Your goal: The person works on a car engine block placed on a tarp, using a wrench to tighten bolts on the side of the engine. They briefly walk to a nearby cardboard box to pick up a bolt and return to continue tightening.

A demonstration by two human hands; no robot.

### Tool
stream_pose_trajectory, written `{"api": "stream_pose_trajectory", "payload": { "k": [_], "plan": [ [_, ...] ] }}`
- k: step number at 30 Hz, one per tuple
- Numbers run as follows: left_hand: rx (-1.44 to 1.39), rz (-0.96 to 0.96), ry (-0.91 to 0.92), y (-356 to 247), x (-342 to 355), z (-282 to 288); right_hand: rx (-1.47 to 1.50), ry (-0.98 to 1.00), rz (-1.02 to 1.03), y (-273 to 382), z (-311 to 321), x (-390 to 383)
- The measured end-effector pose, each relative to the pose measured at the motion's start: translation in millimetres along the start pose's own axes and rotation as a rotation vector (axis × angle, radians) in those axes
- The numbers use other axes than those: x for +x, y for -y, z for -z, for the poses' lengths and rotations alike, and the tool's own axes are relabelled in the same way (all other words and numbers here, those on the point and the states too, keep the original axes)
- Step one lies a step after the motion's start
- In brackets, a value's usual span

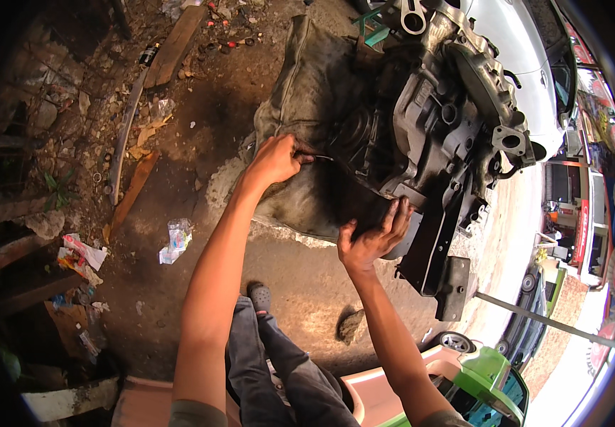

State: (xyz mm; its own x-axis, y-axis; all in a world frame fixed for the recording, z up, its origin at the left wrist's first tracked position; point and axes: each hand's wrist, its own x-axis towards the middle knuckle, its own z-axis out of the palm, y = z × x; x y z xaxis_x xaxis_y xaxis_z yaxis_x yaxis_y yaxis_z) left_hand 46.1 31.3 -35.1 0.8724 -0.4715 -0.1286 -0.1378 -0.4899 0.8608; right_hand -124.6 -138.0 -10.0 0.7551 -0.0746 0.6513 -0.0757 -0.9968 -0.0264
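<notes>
A large greasy engine lies on a stained grey-brown sack on the ground. My left hand is closed on a thin metal tool, whose shiny end points at the engine's dark left side. Its exact kind is too small to tell, and my fingers cover the rest. My right hand lies on the near end of the engine, against a dark panel. The fingers of that hand are stretched out over the panel's edge, with the thumb apart.
Wooden planks and litter lie on the dirt at the left, with a plastic wrapper nearer me. A stone sits by my feet. Behind the engine stands a silver car; a green vehicle is at the lower right.
</notes>
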Motion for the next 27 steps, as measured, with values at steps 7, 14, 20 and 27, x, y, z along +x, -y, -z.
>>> {"api": "stream_pose_trajectory", "payload": {
  "k": [7,14,20,27],
  "plan": [
    [-0.003,-0.072,-0.177,-50,-54,1,-0.002,-0.006,-0.004,-1,-1,-1],
    [-0.168,-0.373,-0.44,-69,-75,-60,0.003,-0.034,0.005,-2,-4,0],
    [0.026,-0.496,-0.323,-34,-66,-73,-0.009,-0.035,0.013,-2,-3,-3],
    [0.046,-0.551,-0.33,-22,-62,-73,-0.013,-0.026,0.008,-1,-3,-2]
  ]
}}
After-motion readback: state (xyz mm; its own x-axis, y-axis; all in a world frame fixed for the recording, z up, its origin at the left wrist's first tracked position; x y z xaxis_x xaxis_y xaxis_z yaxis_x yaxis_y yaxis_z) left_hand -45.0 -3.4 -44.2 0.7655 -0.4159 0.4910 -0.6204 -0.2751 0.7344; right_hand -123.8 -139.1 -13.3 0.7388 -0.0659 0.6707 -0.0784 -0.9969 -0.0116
